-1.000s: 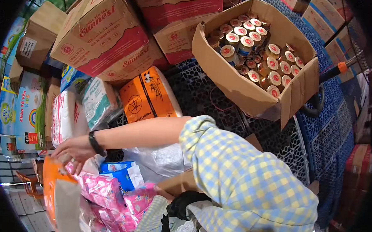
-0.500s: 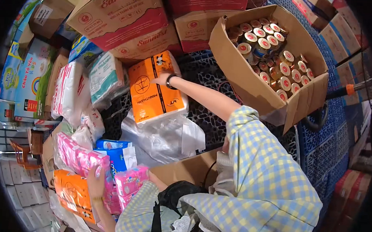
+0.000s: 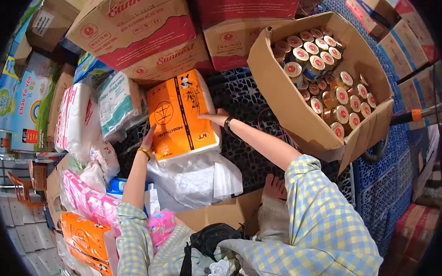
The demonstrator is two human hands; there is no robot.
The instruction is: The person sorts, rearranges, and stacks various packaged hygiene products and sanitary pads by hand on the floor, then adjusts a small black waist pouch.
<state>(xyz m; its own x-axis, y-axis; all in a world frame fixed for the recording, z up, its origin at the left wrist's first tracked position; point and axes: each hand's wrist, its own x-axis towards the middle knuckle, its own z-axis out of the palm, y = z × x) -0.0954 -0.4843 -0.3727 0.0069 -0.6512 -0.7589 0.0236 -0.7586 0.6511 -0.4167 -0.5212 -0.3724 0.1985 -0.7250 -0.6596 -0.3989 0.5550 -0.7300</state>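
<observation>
An orange Minh Thanh packet (image 3: pixel 180 119) lies in the middle, on crumpled clear plastic (image 3: pixel 199 181). My left hand (image 3: pixel 149 140), with a gold bracelet at the wrist, rests against its left side. On the opposite side my right hand (image 3: pixel 216 118), with a black wristband, presses its edge. Together both hands hold the packet between them. A green-and-white packet (image 3: pixel 118 104) and a white-and-red packet (image 3: pixel 76 119) stand to the left. Lower left are pink packets (image 3: pixel 92 196) and a second orange packet (image 3: pixel 89 241).
An open carton (image 3: pixel 301 112) of gold-lidded jars stands at the right. Sunnest cartons (image 3: pixel 137 30) are stacked at the back. Blue-green boxes (image 3: pixel 32 100) line the far left. A cardboard piece (image 3: pixel 222 212) lies before my foot (image 3: pixel 275 187).
My left hand has moved from the pink packets up to the left side of the middle orange packet. My right hand has shifted from its top to its right edge.
</observation>
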